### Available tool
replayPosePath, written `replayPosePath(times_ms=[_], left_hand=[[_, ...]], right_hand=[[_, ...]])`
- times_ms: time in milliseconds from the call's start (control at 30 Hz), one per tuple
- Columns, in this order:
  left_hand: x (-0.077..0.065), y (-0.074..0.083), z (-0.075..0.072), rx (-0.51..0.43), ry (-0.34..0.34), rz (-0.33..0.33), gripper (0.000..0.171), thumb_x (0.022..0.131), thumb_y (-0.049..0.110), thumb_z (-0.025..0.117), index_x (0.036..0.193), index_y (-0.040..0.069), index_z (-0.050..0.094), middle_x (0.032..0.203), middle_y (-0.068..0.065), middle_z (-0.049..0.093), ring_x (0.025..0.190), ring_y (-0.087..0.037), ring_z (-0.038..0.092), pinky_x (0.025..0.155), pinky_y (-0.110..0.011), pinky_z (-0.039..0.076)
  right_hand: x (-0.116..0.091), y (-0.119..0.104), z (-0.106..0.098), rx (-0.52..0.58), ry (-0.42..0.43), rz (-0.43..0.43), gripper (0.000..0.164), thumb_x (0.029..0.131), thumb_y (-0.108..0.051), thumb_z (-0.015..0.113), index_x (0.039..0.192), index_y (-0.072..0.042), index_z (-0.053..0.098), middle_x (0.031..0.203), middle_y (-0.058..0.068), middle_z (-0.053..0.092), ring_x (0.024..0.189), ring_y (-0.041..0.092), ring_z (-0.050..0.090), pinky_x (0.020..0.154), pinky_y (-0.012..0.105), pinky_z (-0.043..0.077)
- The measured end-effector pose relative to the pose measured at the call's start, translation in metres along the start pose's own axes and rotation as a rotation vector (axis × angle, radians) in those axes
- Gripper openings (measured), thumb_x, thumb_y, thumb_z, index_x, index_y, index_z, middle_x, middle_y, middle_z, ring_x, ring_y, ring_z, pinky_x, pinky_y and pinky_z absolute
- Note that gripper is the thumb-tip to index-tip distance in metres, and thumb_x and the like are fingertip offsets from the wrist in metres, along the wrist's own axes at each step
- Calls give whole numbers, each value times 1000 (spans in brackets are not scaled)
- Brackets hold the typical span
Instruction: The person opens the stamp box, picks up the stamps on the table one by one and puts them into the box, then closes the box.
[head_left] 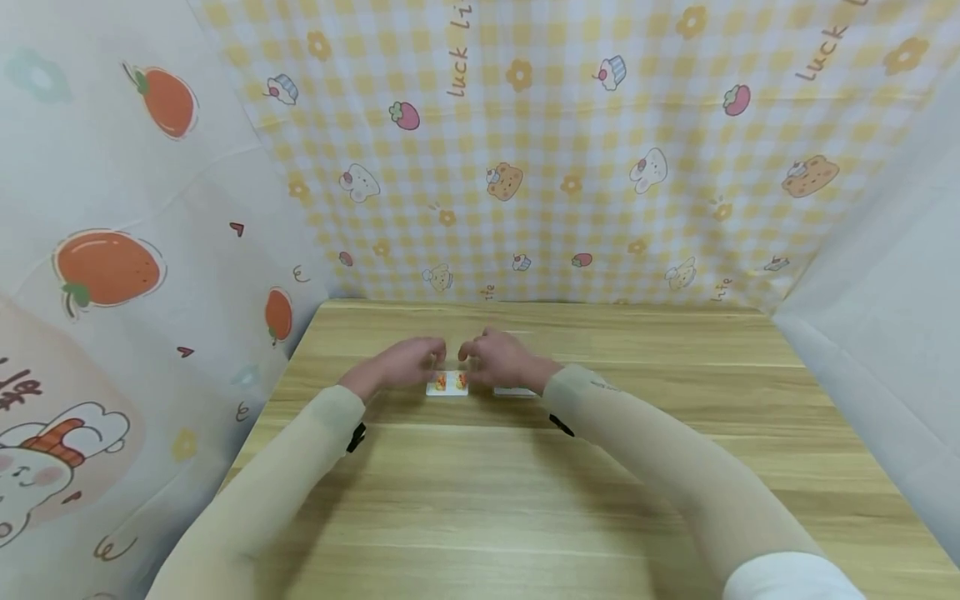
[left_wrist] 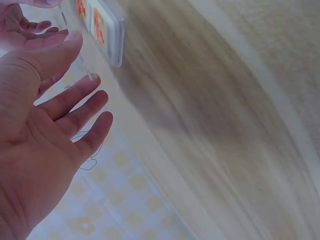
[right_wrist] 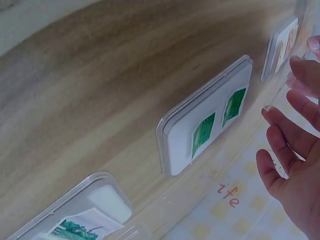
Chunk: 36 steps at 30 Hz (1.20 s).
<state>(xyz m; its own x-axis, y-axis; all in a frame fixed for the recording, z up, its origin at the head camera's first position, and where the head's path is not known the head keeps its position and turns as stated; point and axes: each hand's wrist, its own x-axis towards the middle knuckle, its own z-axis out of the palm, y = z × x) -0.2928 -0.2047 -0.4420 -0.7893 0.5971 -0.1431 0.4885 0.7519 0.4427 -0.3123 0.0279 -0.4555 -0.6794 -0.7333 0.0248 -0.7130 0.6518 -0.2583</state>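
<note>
A thin clear plastic lid is held between both hands, only its edge showing. My left hand pinches one side between thumb and fingertips, its other fingers spread. From the opposite side my right hand pinches the lid between thumb and finger. Just below and in front of the hands lies a shallow white box with two small orange-and-red pictures. A similar box with two green pictures sits beside it, partly hidden by my right hand and wrist in the head view.
A third white box with a tree picture rests farther right, hidden behind my right forearm in the head view. Clear plastic pieces lie behind the boxes. A checked curtain hangs at the back edge of the wooden table.
</note>
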Motion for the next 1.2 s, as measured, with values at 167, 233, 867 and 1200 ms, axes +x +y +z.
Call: replayPosePath(times_ms=[167,233,867,1200], left_hand=[[-3,-2,4,26,10,6,33,90,13,78,117,8,60,115,-6,65,100,-20,59,89,-42,49],[-5,-1,5,33,11,5,33,89,14,78,116,8,60,115,-6,65,102,-21,60,90,-43,49],[-17,-7,12,37,11,-27,34,86,23,83,108,15,58,101,1,64,87,-15,56,77,-35,48],[-17,-9,15,43,20,-18,36,86,23,83,109,13,57,98,-1,63,83,-16,55,74,-34,47]], right_hand=[[-1,-3,2,-19,-10,-14,47,85,-38,80,126,-17,69,108,0,73,95,19,52,75,34,47],[-3,-6,2,-18,-14,-7,49,85,-39,80,127,-17,68,109,0,72,96,20,52,75,35,47],[-5,-14,14,-59,-29,-2,55,87,-45,77,133,-18,63,115,-3,68,103,19,52,84,38,46],[-5,-15,18,-88,-33,17,58,88,-48,76,136,-20,61,120,-2,65,109,20,52,86,40,48]])
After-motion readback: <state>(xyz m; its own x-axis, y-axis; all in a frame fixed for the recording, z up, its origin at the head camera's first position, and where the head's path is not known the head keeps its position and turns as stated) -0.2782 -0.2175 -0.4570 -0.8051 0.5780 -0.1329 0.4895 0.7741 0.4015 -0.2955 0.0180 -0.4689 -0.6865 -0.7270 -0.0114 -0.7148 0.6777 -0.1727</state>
